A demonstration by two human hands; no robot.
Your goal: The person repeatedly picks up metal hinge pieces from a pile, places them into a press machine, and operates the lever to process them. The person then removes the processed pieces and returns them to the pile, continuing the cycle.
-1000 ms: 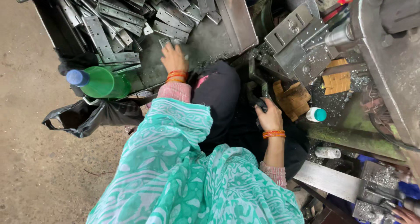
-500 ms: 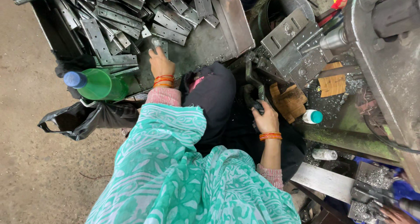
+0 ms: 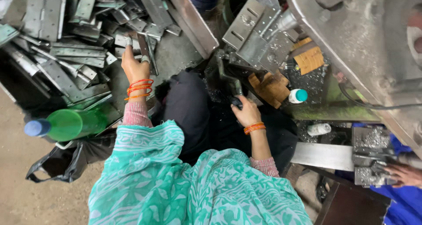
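1. One view only, from a camera worn on the person's head.
2. It faces steeply down over the teal garment (image 3: 193, 190), both hands close below.
3. The floor (image 3: 26, 198) fills the lower left corner.

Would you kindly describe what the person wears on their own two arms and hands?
Both bare hands, left hand and right hand, carry stacked orange-red bangles at the wrists. Pink patterned sleeve cuffs show beneath a draped turquoise cloth with a white print.
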